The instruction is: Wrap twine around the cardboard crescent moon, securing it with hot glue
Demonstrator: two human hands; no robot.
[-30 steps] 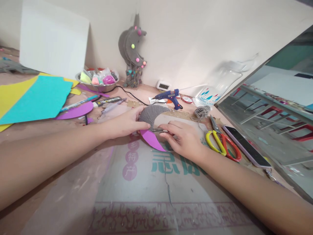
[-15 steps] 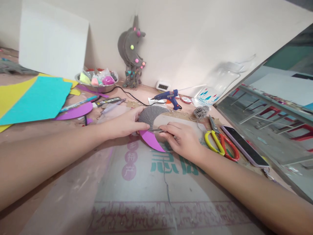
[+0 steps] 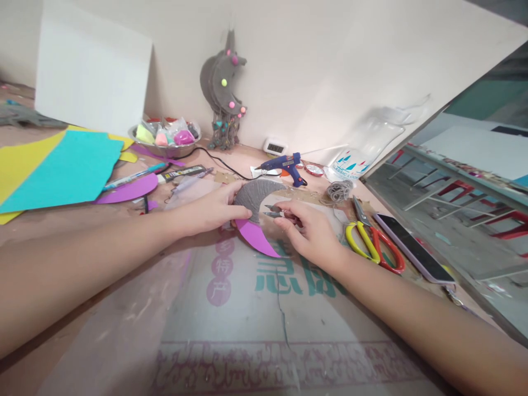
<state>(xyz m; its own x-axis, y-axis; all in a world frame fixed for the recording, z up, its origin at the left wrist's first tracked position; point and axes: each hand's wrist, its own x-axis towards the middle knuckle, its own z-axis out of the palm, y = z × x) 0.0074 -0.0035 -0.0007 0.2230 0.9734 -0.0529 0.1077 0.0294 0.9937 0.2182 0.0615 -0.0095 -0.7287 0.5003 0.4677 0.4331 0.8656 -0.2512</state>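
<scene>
A crescent moon cut-out has its upper part wound in grey yarn. Its lower tip is bare purple. My left hand is closed on its left edge, thumb lying across the yarn. Just inside the curve, my right hand pinches a small metal tool that looks like tweezers, its two pointed tips parted and aimed at the yarn's inner edge. Whether the tips touch the yarn I cannot tell. Behind the right hand lies a loose ball of grey yarn.
A blue glue gun stands beyond the crescent. Scissors and a phone lie at the right. Coloured sheets and a metal bowl are at the left. A decorated grey moon leans against the wall.
The tweezers' tips have parted and drawn slightly away from the crescent's inner edge. My right fingers have loosened and lifted a little. My left hand keeps its hold.
</scene>
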